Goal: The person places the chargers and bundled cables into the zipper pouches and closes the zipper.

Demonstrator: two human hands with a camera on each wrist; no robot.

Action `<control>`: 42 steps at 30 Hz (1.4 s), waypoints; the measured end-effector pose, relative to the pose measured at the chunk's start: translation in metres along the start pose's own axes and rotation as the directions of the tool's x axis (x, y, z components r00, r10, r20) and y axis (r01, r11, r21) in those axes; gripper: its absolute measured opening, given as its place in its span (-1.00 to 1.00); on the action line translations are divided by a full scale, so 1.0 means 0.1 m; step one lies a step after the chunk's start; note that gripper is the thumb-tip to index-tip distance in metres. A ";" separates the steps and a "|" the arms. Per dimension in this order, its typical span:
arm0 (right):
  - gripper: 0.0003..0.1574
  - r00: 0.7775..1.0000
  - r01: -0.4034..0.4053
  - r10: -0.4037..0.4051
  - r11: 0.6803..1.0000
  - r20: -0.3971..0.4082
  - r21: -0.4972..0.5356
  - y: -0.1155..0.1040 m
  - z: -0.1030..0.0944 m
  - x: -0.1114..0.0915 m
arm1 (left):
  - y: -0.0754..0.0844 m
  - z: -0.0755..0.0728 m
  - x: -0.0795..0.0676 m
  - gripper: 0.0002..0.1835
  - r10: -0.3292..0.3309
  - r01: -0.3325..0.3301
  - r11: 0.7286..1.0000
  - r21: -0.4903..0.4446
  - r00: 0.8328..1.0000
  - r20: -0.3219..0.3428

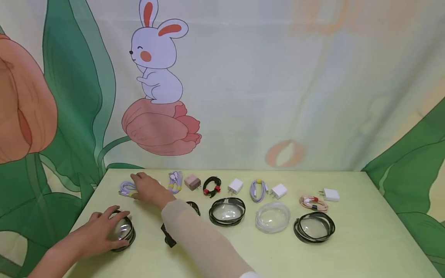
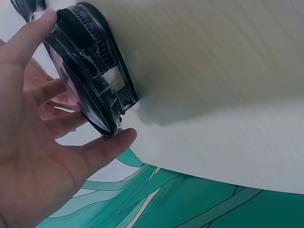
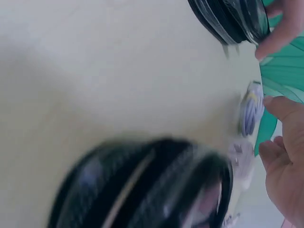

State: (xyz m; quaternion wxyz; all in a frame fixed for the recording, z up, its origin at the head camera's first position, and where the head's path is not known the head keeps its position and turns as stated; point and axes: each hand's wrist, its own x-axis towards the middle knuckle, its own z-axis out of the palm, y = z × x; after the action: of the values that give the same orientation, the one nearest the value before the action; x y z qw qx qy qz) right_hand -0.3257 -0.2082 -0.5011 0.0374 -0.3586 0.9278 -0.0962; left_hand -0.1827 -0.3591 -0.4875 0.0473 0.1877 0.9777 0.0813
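Observation:
My left hand [image 1: 99, 233] holds a round clear pouch [image 1: 122, 231] with a black zip rim at the table's front left. In the left wrist view, thumb and fingers span this zip pouch [image 2: 90, 66], which stands tilted. Further back, my right hand [image 1: 151, 190] reaches over the table beside a coiled lilac cable [image 1: 127, 188] with a yellow tie. In the right wrist view its fingertips are close to the lilac cable [image 3: 250, 111]; whether they touch cannot be seen. A pale charger [image 3: 241, 159] lies near that hand. My right sleeve partly hides another black-rimmed pouch [image 1: 193, 207].
Along the back lie another lilac cable [image 1: 175, 182], a pink charger [image 1: 192, 182], a black cable [image 1: 212, 187], white chargers [image 1: 235, 186] and a pink cable [image 1: 313, 203]. In front are black-rimmed pouches [image 1: 227, 200] and a white-rimmed pouch [image 1: 272, 206]. A printed curtain [image 1: 236, 96] hangs behind.

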 end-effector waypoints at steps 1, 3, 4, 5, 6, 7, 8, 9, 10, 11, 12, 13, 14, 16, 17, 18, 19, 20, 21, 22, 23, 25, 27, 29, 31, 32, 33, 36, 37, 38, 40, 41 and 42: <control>-0.10 1.000 -0.006 0.006 1.000 -0.002 0.002 -0.03 0.01 0.01 | 0.00 0.00 0.01 -0.10 0.004 -0.004 1.000 -0.005 1.000 -0.003; -0.08 1.000 -0.025 0.025 1.000 0.011 0.019 -0.08 0.04 0.03 | 0.00 0.00 0.01 -0.12 0.006 -0.006 1.000 -0.009 1.000 -0.013; -0.08 0.999 -0.036 0.035 0.999 0.020 0.025 -0.12 0.04 0.04 | 0.00 0.00 0.01 -0.12 0.011 -0.011 1.000 -0.008 1.000 -0.016; -0.10 0.998 -0.053 0.052 0.998 0.030 0.037 -0.15 0.06 0.04 | 0.00 0.00 0.00 -0.12 0.012 -0.012 1.000 -0.005 1.000 -0.019; -0.13 0.997 -0.071 0.070 0.997 0.035 0.042 -0.18 0.07 0.05 | 0.00 0.00 0.00 -0.12 0.014 -0.014 1.000 0.000 1.000 -0.028; -0.19 0.996 -0.083 0.082 0.996 0.036 0.035 -0.21 0.09 0.06 | -0.01 0.01 0.00 -0.12 0.018 -0.018 1.000 0.003 0.999 -0.033; -0.28 0.995 -0.093 0.092 0.995 0.033 0.023 -0.23 0.11 0.06 | -0.01 0.01 -0.01 -0.12 0.022 -0.021 1.000 0.005 0.999 -0.042; -0.39 0.994 -0.103 0.103 0.995 0.024 0.007 -0.25 0.13 0.06 | -0.02 0.02 -0.01 -0.12 0.026 -0.026 1.000 0.009 0.998 -0.049; -0.51 0.994 -0.106 0.107 0.994 0.011 -0.015 -0.25 0.15 0.07 | -0.02 0.03 -0.01 -0.12 0.029 -0.029 1.000 0.009 0.998 -0.054; -0.61 0.994 -0.111 0.111 0.993 0.003 -0.035 -0.25 0.17 0.07 | -0.02 0.04 0.00 -0.12 0.035 -0.034 0.999 0.010 0.998 -0.060; -0.72 0.994 -0.108 0.108 0.993 -0.009 -0.056 -0.25 0.19 0.07 | -0.03 0.05 0.00 -0.12 0.040 -0.039 0.999 0.010 0.997 -0.062; -0.80 0.995 -0.103 0.102 0.992 -0.018 -0.073 -0.25 0.19 0.08 | -0.03 0.05 0.00 -0.12 0.042 -0.041 0.999 0.010 0.997 -0.063; -0.86 0.995 -0.101 0.099 0.992 -0.027 -0.081 -0.25 0.20 0.08 | -0.04 0.05 0.00 -0.12 0.043 -0.043 0.999 0.012 0.997 -0.067; -0.92 0.995 -0.096 0.093 0.992 -0.037 -0.088 -0.25 0.20 0.07 | -0.04 0.05 0.00 -0.12 0.044 -0.043 0.999 0.015 0.997 -0.070; -0.93 0.995 -0.094 0.092 0.992 -0.036 -0.081 -0.24 0.20 0.06 | -0.04 0.06 -0.01 -0.12 0.045 -0.044 0.999 0.020 0.996 -0.073; -0.93 0.995 -0.091 0.088 0.993 -0.036 -0.070 -0.24 0.19 0.05 | -0.04 0.06 -0.01 -0.12 0.043 -0.042 0.999 0.022 0.996 -0.075; -0.92 0.995 -0.092 0.090 0.994 -0.031 -0.059 -0.23 0.18 0.04 | -0.03 0.06 -0.01 -0.12 0.042 -0.040 0.999 0.024 0.996 -0.080; -0.91 0.995 -0.093 0.091 0.994 -0.027 -0.051 -0.22 0.17 0.03 | -0.03 0.07 -0.01 -0.12 0.039 -0.038 0.999 0.023 0.996 -0.086; -0.90 0.995 -0.098 0.097 0.994 -0.019 -0.042 -0.21 0.15 0.02 | -0.03 0.07 -0.01 -0.12 0.036 -0.034 0.999 0.021 0.995 -0.091; -0.90 0.995 -0.101 0.101 0.994 -0.014 -0.034 -0.20 0.14 0.01 | -0.02 0.07 -0.02 -0.12 0.032 -0.030 0.999 0.020 0.995 -0.097; -0.89 0.994 -0.109 0.109 0.994 -0.007 -0.022 -0.20 0.13 0.00 | -0.02 0.08 -0.02 -0.12 0.032 -0.030 0.999 0.019 0.994 -0.104; -0.92 0.994 -0.111 0.111 0.993 -0.007 -0.030 -0.19 0.11 0.00 | -0.02 0.09 -0.02 -0.12 0.035 -0.033 0.999 0.015 0.992 -0.121; -0.94 0.995 -0.101 0.101 0.994 -0.010 -0.032 -0.18 0.11 0.01 | -0.03 0.11 -0.03 -0.13 0.045 -0.043 0.999 0.014 0.989 -0.140; -0.91 0.996 -0.089 0.088 0.996 -0.024 -0.020 -0.17 0.10 0.00 | -0.04 0.13 -0.04 -0.13 0.054 -0.053 0.998 0.014 0.986 -0.156; -0.88 0.997 -0.072 0.072 0.997 -0.036 0.007 -0.16 0.06 -0.01 | -0.04 0.14 -0.05 -0.13 0.059 -0.058 0.998 0.014 0.983 -0.172; -0.87 0.997 -0.074 0.075 0.997 -0.033 0.035 -0.14 0.03 -0.02 | -0.04 0.15 -0.06 -0.12 0.060 -0.059 0.998 0.011 0.982 -0.180; -0.85 0.997 -0.075 0.077 0.996 -0.032 0.055 -0.13 0.00 -0.04 | -0.04 0.15 -0.05 -0.12 0.055 -0.055 0.998 0.006 0.981 -0.185; -0.65 0.996 -0.089 0.090 0.992 -0.013 0.095 -0.07 -0.08 -0.07 | -0.02 0.16 -0.04 -0.12 0.042 -0.043 0.999 -0.002 0.980 -0.195; -0.59 0.996 -0.090 0.091 0.991 -0.006 0.096 -0.05 -0.10 -0.07 | -0.02 0.15 -0.03 -0.12 0.035 -0.037 0.999 -0.005 0.980 -0.198; -0.55 0.996 -0.092 0.093 0.991 0.000 0.093 -0.02 -0.11 -0.07 | -0.01 0.16 -0.03 -0.13 0.029 -0.031 0.999 -0.009 0.980 -0.197; -0.50 0.995 -0.098 0.098 0.990 0.008 0.100 0.01 -0.15 -0.08 | -0.01 0.15 -0.02 -0.13 0.016 -0.018 1.000 -0.008 0.981 -0.195; -0.50 0.995 -0.101 0.101 0.989 0.010 0.107 0.03 -0.17 -0.09 | -0.01 0.15 -0.01 -0.13 0.011 -0.012 1.000 -0.004 0.982 -0.189; -0.50 0.995 -0.100 0.099 0.989 0.012 0.110 0.04 -0.18 -0.10 | 0.00 0.15 0.00 -0.12 0.003 -0.004 1.000 -0.004 0.983 -0.181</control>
State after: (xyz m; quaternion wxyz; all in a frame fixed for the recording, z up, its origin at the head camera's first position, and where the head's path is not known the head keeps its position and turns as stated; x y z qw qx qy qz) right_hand -0.3231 -0.1959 -0.4838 0.0649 -0.3095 0.9377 -0.1441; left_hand -0.1806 -0.3576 -0.5020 -0.0416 0.1811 0.9775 0.1002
